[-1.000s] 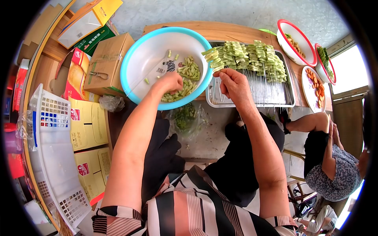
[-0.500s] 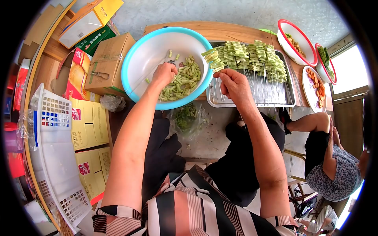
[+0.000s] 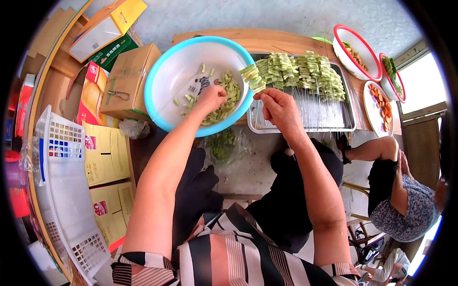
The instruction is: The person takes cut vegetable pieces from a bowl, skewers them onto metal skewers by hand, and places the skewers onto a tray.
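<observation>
The wooden table [image 3: 281,38] spans the upper middle of the frame, bearing the work at a height both hands can reach. Next in size, the blue-rimmed basin [image 3: 149,90] sits left of upper centre, its deep wall presumably keeping its contents from scattering. The metal tray [image 3: 346,117] lies right beside it, at upper right of centre, perhaps so the way between the two stays short.

The right hand [image 3: 279,107], near the centre, seems to pinch a loaded skewer [image 3: 253,80] by its lower end, the threaded part standing over the basin's right rim; so low a grip likely leaves the upper length free. The left hand [image 3: 212,98] curls down inside the basin, and whether its fingers grasp anything cannot be told.

Across the tray, skewered rows [image 3: 307,74] lie side by side, filled ends toward the top of the frame and bare ends toward the bottom, probably to keep the handles accessible. Smallest, loose cut green pieces [image 3: 232,90] gather mostly in the basin's right half, by the left hand's fingertips
</observation>
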Demonstrator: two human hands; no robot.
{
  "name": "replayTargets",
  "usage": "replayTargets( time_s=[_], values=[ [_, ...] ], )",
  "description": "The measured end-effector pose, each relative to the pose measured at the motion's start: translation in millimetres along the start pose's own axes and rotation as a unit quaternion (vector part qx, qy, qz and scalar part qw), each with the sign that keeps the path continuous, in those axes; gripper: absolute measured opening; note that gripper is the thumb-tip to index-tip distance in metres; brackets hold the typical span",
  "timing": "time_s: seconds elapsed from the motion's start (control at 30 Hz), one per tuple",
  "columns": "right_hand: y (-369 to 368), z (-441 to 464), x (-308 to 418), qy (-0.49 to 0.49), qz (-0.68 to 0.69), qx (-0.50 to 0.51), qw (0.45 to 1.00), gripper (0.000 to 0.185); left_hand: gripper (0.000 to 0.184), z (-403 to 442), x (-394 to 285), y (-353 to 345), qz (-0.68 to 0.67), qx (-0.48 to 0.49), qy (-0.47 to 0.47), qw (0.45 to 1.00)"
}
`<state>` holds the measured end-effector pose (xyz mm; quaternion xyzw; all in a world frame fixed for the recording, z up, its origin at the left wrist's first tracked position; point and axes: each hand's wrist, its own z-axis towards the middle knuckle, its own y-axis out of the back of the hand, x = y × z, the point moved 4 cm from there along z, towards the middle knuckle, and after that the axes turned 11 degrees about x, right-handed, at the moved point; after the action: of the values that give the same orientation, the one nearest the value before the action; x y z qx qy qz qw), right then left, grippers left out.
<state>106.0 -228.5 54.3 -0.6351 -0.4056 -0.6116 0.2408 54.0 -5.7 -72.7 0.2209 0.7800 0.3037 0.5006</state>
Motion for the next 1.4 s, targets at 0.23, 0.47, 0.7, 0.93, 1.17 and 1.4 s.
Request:
replayTargets(
  time_s=[0.23,0.47,0.7,0.93,1.17,1.4],
  values=[
    [-7,1,-5,-0.016,-0.045,0.021,0.999,0.021,0.023,-11,-20,31,-0.564,0.058,-0.071,0.821],
    [-15,2,-5,-0.027,-0.090,0.030,0.995,0.021,0.025,-19,-30,42,-0.630,0.084,-0.104,0.765],
    [-17,4,-8,-0.024,-0.100,0.028,0.994,0.021,0.024,-20,-32,45,-0.629,0.092,-0.122,0.762],
    [-17,3,-6,-0.038,-0.103,0.031,0.993,0.022,0.025,-21,-35,45,-0.630,0.103,-0.128,0.759],
    [-17,3,-7,-0.030,-0.108,0.032,0.993,0.023,0.025,-23,-37,47,-0.630,0.106,-0.131,0.758],
    [-16,3,-5,-0.038,-0.107,0.034,0.993,0.023,0.025,-24,-39,48,-0.625,0.108,-0.133,0.762]
  ],
)
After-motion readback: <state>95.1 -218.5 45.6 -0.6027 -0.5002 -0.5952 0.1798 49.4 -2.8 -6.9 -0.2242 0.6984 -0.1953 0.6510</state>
